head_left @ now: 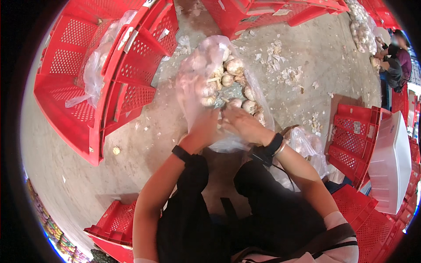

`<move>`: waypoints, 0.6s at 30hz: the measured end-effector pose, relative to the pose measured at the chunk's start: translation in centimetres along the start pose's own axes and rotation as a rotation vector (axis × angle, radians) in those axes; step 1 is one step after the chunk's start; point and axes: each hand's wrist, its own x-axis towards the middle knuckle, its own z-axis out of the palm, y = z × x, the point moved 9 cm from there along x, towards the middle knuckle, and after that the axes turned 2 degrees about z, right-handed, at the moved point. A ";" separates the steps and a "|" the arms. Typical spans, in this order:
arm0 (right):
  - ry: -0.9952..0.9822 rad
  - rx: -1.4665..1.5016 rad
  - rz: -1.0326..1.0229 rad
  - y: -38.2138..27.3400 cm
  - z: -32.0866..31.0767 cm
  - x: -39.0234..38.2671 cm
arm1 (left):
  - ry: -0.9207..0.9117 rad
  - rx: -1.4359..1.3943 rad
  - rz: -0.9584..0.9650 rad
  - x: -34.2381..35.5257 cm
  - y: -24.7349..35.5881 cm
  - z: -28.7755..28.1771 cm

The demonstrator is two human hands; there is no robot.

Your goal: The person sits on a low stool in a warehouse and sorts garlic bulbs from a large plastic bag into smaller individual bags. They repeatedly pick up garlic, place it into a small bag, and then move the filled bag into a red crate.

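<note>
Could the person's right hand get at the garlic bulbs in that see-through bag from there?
Most likely yes: the right hand is right beside the nearest garlic bulbs, and the plastic bag seems to gape open above them.

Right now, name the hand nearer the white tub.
Right. The right hand is at the bag of garlic, left of the white tub; the left hand, blurred, is there too, farther left.
</note>
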 end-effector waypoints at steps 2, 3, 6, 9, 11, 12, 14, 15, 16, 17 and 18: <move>-0.263 0.270 0.030 -0.3 2.0 0.4 | 0.019 0.014 -0.043 -0.6 -1.0 -0.3; -0.081 0.265 -0.047 -1.3 -0.2 0.8 | 0.021 0.028 -0.053 -0.8 -1.4 -0.5; 0.028 0.003 0.213 2.9 -2.6 1.7 | 0.005 0.195 -0.074 -1.1 -3.0 -0.4; 0.171 -0.507 0.370 6.1 -4.3 1.9 | -0.011 0.416 -0.085 -1.1 -4.1 0.3; 0.111 -0.626 0.408 8.2 -3.8 2.6 | 0.020 0.300 -0.108 -0.8 -3.7 0.1; 0.080 -0.684 0.426 9.3 -3.5 2.9 | -0.010 0.337 -0.132 -0.5 -3.5 0.4; -0.021 -0.663 0.451 11.3 -3.0 3.4 | -0.069 0.411 -0.180 -0.1 -3.2 0.8; -0.070 -0.631 0.471 11.8 -2.8 3.9 | -0.015 0.330 -0.136 0.0 -2.8 0.6; -0.119 -0.600 0.492 12.2 -2.6 4.0 | 0.039 0.248 -0.089 0.1 -2.3 0.3; -0.036 -0.416 0.494 12.2 -3.4 3.8 | 0.093 0.165 -0.040 0.2 -1.9 -0.1; 0.036 -0.222 0.483 10.8 -4.2 3.8 | 0.122 0.112 -0.038 -0.3 -2.5 -0.2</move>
